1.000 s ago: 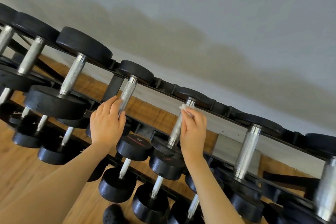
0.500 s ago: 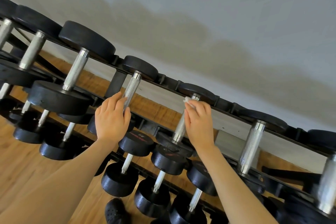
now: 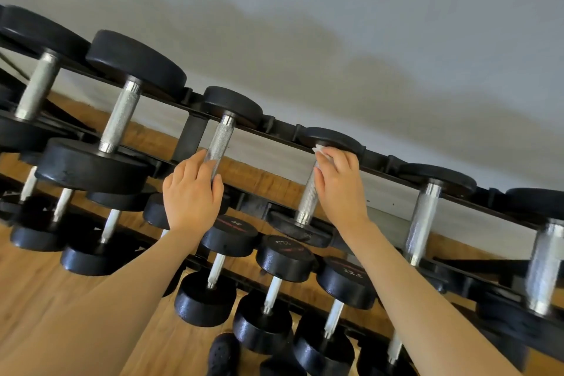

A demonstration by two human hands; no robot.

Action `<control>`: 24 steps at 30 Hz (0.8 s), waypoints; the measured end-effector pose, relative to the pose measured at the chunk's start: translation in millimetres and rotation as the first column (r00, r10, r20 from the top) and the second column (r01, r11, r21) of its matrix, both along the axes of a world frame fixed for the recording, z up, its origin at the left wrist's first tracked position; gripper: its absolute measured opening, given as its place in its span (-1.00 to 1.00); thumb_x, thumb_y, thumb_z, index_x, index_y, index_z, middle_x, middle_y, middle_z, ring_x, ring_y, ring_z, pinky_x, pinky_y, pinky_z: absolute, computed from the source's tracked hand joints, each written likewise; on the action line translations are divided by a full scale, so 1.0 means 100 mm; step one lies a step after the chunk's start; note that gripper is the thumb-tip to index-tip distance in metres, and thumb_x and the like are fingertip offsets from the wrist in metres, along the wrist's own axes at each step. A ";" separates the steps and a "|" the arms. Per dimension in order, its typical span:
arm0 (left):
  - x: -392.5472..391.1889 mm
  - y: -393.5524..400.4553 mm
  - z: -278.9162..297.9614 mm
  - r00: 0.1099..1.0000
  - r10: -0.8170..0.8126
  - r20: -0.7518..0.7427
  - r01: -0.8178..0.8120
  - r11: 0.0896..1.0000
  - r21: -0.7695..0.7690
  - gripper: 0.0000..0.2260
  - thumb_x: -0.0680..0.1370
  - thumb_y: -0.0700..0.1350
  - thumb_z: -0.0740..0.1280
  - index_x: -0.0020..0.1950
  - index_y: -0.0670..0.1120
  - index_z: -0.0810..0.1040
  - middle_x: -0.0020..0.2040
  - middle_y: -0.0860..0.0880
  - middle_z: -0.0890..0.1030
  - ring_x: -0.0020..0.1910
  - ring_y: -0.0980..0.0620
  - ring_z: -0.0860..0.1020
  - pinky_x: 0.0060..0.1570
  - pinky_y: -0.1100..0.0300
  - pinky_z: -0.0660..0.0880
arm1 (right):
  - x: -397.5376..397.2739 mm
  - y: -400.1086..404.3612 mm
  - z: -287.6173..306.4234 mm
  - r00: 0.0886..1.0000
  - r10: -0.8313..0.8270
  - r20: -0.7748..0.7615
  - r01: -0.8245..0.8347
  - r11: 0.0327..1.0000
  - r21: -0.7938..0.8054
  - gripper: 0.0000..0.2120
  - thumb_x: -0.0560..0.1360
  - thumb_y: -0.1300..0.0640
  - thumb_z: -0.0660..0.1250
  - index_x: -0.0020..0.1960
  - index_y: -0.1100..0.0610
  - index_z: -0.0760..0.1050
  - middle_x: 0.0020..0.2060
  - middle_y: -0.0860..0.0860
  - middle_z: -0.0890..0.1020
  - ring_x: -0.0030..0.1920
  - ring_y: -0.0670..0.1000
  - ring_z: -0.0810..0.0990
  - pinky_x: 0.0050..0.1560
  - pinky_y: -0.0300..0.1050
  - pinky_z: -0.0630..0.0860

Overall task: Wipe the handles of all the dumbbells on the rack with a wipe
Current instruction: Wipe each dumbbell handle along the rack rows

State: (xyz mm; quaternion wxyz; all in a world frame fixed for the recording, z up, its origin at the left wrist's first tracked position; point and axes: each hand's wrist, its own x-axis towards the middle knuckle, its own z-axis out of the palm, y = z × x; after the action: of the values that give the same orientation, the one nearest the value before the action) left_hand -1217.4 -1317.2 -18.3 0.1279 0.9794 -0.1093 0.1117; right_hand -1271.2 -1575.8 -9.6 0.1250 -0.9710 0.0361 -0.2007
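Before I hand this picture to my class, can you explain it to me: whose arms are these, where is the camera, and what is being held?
There is no machine here. The arms belong to a person, and the one camera sits on that person's head, looking down along the arms, so the scene tilts. Ahead is a black rack of dumbbells over a wooden floor. The left hand grips the metal handle of one top-row dumbbell. The right hand curls its fingers round the neighbouring handle near its far end, holding a white wipe against it. Smaller dumbbells sit on lower rows.
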 end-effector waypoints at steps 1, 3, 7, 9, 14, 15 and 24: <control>0.00 0.01 0.00 1.000 -0.004 -0.002 0.004 1.000 -0.003 -0.62 0.59 0.01 0.12 0.22 -0.16 0.58 0.33 -0.14 0.53 0.26 -0.18 0.50 0.12 -0.15 0.45 | -0.03 0.03 -0.01 1.000 -0.001 0.001 0.001 1.000 -0.014 -0.64 0.56 0.12 0.19 0.26 0.27 0.52 0.19 0.12 0.54 0.21 0.09 0.40 0.25 -0.07 0.42; 0.00 0.01 0.00 1.000 -0.020 0.001 0.020 1.000 -0.013 -0.63 0.59 -0.01 0.13 0.23 -0.16 0.58 0.32 -0.15 0.54 0.25 -0.18 0.51 0.12 -0.16 0.46 | -0.12 0.10 -0.05 1.000 0.008 -0.005 -0.008 0.999 -0.046 -0.64 0.55 0.12 0.21 0.26 0.26 0.52 0.19 0.12 0.54 0.20 0.10 0.42 0.25 -0.06 0.42; 0.01 0.02 0.02 0.999 -0.054 0.009 0.054 0.998 -0.019 -0.58 0.61 0.01 0.07 0.25 -0.16 0.58 0.30 -0.14 0.57 0.22 -0.17 0.55 0.11 -0.15 0.47 | -0.28 0.15 -0.13 0.999 0.028 -0.045 -0.031 0.997 -0.064 -0.62 0.56 0.09 0.19 0.32 0.21 0.49 0.22 0.09 0.53 0.21 0.09 0.43 0.25 -0.13 0.40; 0.01 0.03 0.01 0.997 -0.072 0.017 0.072 0.997 -0.008 -0.57 0.61 0.01 0.05 0.26 -0.14 0.58 0.30 -0.13 0.57 0.22 -0.16 0.56 0.11 -0.14 0.47 | -0.26 0.10 -0.12 0.998 0.036 -0.049 -0.039 0.998 -0.059 -0.61 0.57 0.10 0.18 0.34 0.21 0.46 0.24 0.09 0.51 0.22 0.10 0.43 0.25 -0.13 0.40; 0.02 0.07 -0.02 0.996 -0.083 0.017 0.083 0.997 0.004 -0.65 0.62 -0.03 0.14 0.28 -0.12 0.59 0.33 -0.12 0.55 0.23 -0.16 0.55 0.13 -0.13 0.46 | -0.13 0.11 -0.05 0.997 -0.060 -0.039 0.060 0.998 -0.003 -0.61 0.56 0.10 0.16 0.32 0.24 0.47 0.23 0.12 0.51 0.23 0.11 0.43 0.21 -0.12 0.42; 0.02 0.07 -0.03 0.996 -0.085 0.018 0.085 0.996 0.002 -0.68 0.63 -0.06 0.17 0.28 -0.12 0.59 0.33 -0.12 0.55 0.23 -0.16 0.54 0.14 -0.13 0.46 | -0.14 0.15 -0.06 0.997 -0.066 -0.034 0.067 0.998 0.006 -0.61 0.56 0.10 0.17 0.32 0.24 0.47 0.23 0.12 0.51 0.23 0.11 0.42 0.23 -0.12 0.39; 0.02 0.09 -0.07 0.994 -0.106 0.042 0.106 0.994 0.002 -0.74 0.60 -0.09 0.30 0.25 -0.11 0.61 0.34 -0.13 0.54 0.21 -0.18 0.55 0.10 -0.13 0.47 | -0.17 0.11 -0.03 0.997 -0.027 -0.070 0.024 0.999 -0.040 -0.61 0.55 0.12 0.20 0.33 0.22 0.47 0.22 0.11 0.51 0.22 0.11 0.42 0.22 -0.05 0.46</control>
State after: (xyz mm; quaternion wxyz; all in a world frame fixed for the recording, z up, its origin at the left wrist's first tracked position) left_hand -1215.4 -1308.0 -25.0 0.1314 0.9697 -0.1636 0.1252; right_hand -1288.5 -1565.2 -12.5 0.1020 -0.9792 0.0490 -0.1687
